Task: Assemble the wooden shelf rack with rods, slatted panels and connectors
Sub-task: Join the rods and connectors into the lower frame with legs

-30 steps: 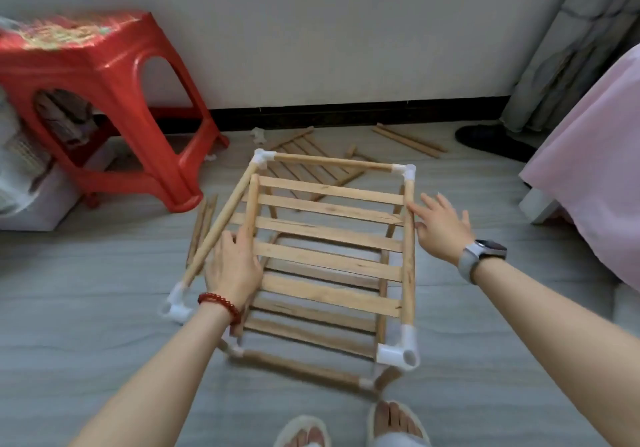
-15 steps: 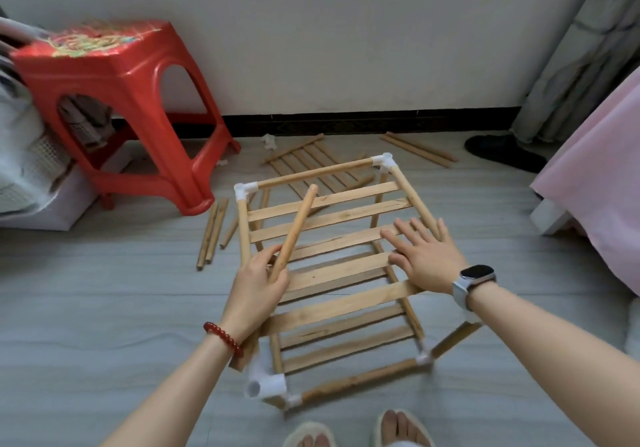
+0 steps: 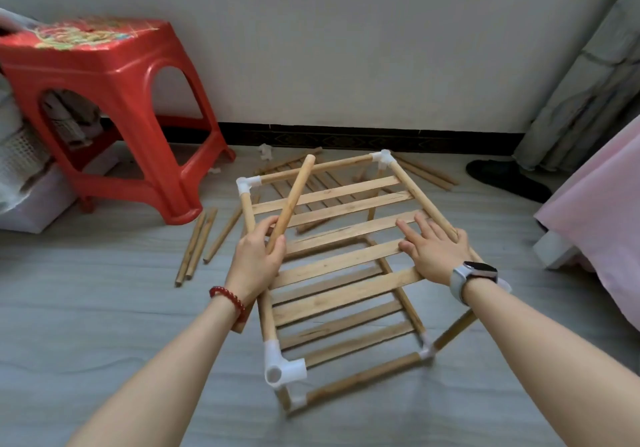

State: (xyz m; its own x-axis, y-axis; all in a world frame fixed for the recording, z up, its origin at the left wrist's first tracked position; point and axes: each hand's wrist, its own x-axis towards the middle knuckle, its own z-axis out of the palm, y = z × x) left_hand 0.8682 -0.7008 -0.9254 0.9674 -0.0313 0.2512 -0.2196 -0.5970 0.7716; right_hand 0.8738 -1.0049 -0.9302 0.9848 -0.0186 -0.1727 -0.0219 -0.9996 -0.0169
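Observation:
A partly built wooden shelf rack stands on the floor in front of me, two slatted tiers joined by rods and white plastic corner connectors. My left hand grips a loose wooden rod that angles up and away over the top slats. My right hand lies flat with straight fingers on the top slatted panel near its right rail. The near left connector has an empty socket facing me.
A red plastic stool stands at the left by the wall. Loose rods lie on the floor left of the rack, more rods and a slatted panel behind it. A pink cloth hangs at the right. A dark shoe lies nearby.
The rack has turned clockwise on the floor. My left hand has taken up a loose rod, and my right hand has moved from the right rail onto the top slats.

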